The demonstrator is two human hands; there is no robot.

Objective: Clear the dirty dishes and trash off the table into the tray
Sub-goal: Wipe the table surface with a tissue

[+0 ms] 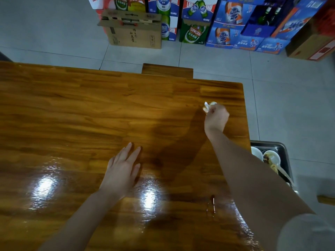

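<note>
My right hand (216,117) is shut on a crumpled white tissue (208,105) and presses it on the glossy wooden table (72,109) near the far right corner. My left hand (123,169) lies flat on the tabletop near the middle, fingers apart, holding nothing. A dark metal tray (282,151) sits below the table's right edge, partly hidden by my right arm. Dirty white bowls (272,156) with food scraps lie in it. A small reddish-brown spill (212,203) marks the table near its front right.
A wooden stool (167,69) stands tucked at the table's far side. Stacked beer cartons (226,22) and a brown cardboard box (134,29) line the back on a grey tiled floor (45,33). Another wooden piece (326,199) shows at the right edge.
</note>
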